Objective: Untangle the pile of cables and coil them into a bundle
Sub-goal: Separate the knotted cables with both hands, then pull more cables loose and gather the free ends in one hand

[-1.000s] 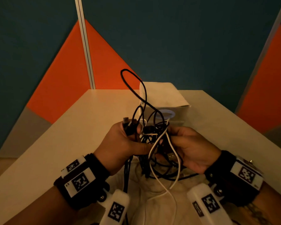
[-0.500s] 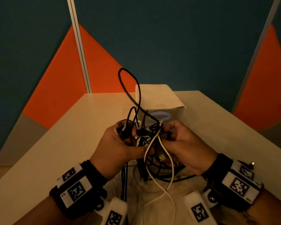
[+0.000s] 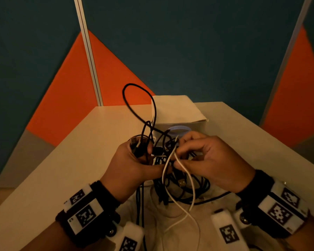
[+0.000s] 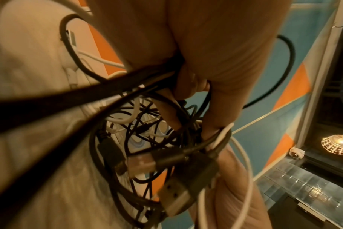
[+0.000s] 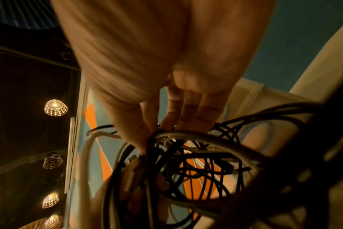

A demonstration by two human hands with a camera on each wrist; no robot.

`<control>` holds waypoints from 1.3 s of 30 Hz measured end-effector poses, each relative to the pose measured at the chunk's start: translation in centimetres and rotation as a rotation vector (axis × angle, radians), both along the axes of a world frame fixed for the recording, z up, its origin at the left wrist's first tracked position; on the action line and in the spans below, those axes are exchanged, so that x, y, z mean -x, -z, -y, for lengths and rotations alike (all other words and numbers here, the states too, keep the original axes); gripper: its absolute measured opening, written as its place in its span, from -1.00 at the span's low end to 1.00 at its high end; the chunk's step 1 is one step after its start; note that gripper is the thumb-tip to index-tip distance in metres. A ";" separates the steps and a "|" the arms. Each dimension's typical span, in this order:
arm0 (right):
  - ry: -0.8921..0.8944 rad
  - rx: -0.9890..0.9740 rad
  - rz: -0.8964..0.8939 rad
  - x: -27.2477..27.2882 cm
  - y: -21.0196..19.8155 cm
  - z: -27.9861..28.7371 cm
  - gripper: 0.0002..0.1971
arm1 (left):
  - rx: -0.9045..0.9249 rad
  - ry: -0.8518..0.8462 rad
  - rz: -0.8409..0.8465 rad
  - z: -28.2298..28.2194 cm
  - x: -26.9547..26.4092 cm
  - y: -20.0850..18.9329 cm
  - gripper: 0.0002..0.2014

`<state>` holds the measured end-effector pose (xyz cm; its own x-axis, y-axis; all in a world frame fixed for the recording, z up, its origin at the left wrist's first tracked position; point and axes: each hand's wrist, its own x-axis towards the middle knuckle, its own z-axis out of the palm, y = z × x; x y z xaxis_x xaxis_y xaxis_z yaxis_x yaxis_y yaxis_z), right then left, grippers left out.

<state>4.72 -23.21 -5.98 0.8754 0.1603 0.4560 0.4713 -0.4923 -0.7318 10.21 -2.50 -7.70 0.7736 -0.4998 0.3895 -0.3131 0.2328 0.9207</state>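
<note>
Nearest the camera, two wrists carry black bands (image 3: 91, 211) with white tag blocks, and black and white leads hang down between them over a pale cloth (image 3: 172, 225) on the table (image 3: 49, 174). A white cable (image 3: 192, 189) loops down from the hands and trails toward the near edge. Above it the tangle (image 3: 163, 160) of black and white cables is held up off the table between both hands. The left hand (image 3: 132, 165) is clenched round a bunch of black cables, with plug ends sticking up by its thumb; in the left wrist view the fingers (image 4: 221, 99) curl around several strands, and a USB plug (image 4: 176, 196) hangs below. The right hand (image 3: 208, 160) pinches strands at the knot's right side with bent fingertips touching the white cable. One black loop (image 3: 134, 87) stands up above the tangle. Behind the hands a box (image 3: 178, 113) sits on the table, before the teal and orange wall (image 3: 207, 51).
</note>
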 end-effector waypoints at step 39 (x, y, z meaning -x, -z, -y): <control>-0.127 -1.099 -0.570 -0.7 -1.7 1.2 -0.66 | -0.073 -0.204 0.143 -1.4 -0.8 -0.5 -0.49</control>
<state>5.39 -24.42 -4.27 0.9987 0.0329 -0.0378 -0.0495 0.5363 -0.8425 11.03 -1.11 -7.20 0.8012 -0.3697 0.4706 -0.4750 0.0855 0.8758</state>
